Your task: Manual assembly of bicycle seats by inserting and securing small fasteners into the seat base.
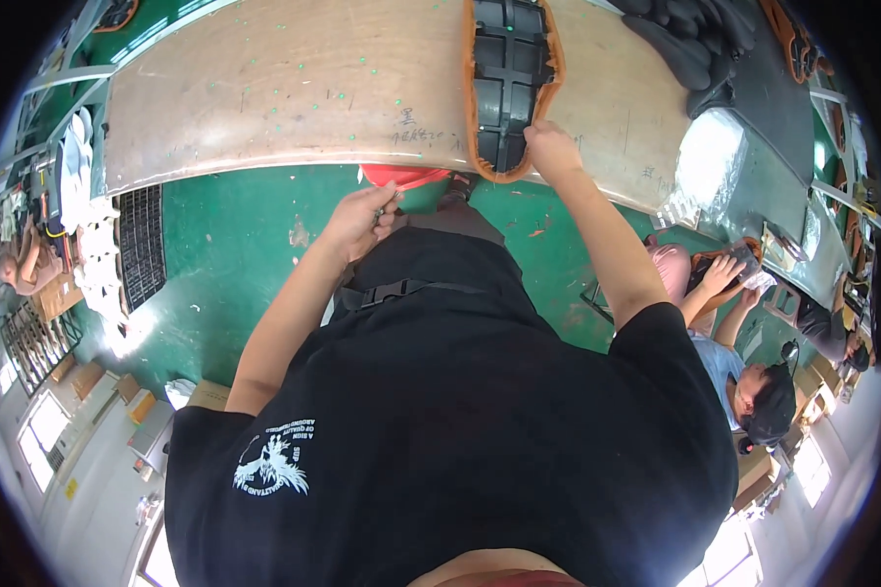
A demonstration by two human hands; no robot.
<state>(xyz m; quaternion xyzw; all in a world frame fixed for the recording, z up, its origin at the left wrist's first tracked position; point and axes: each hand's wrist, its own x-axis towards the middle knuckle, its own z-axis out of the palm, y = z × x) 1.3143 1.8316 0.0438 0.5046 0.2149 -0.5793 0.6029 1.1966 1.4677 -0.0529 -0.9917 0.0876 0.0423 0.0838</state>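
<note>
Green workshop flooring [235,235] is seen beneath a long, pale plywood workbench [284,88] that curves across the top of the view. On the bench a black moulded plastic panel with ragged orange trim along its edge [509,78] is laid, its near end reaching the bench's front edge. The right hand [550,149] is pressed against that near end, fingers curled over the orange rim — a grip on the trim. The left hand [362,220] is held lower, below the bench edge, its fingertips pinched together on a small metal tool [382,209], too small to identify, just beside a piece of red material [406,176]. A seated person in a pale blue shirt [719,362] is seen at the right — well apart from the bench.
</note>
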